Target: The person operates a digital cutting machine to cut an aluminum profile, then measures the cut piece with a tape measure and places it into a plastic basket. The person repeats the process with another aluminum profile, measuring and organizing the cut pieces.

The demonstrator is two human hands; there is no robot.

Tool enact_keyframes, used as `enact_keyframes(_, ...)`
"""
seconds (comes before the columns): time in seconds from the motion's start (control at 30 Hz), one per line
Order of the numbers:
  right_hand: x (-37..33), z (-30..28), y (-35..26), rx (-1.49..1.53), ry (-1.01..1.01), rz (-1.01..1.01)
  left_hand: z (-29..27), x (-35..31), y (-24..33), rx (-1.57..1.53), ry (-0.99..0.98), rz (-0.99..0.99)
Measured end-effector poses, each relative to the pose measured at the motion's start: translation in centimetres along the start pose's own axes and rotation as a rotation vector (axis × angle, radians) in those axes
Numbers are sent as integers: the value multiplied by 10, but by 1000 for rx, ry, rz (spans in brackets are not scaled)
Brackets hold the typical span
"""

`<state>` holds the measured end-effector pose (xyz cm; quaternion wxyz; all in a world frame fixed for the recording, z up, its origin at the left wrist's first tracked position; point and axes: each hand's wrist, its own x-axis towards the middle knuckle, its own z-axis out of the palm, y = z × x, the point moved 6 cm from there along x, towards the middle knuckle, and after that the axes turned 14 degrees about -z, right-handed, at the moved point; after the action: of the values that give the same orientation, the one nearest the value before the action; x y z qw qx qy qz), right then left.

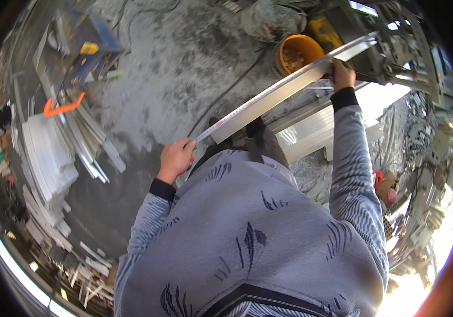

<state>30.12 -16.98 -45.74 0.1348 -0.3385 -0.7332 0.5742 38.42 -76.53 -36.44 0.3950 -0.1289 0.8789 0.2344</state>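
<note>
A person's right hand (344,76) grips a silver metal bar (268,106) near its far end; the left hand (175,158) clasps a measuring tape (231,115) along its edge, fingertips just short of the bar

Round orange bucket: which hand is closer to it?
Right. In the picture, the right hand is just lower right of the round orange bucket; the left hand is farther, to its lower left.
</note>
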Motion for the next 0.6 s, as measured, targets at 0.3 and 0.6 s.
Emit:
enact_keyframes(0.3,-121,36,4,398,354,198,5,0,3,49,-6,15)
enact_keyframes(0.6,-196,138,13,978,-115,377,8,6,1,63,-36,61)
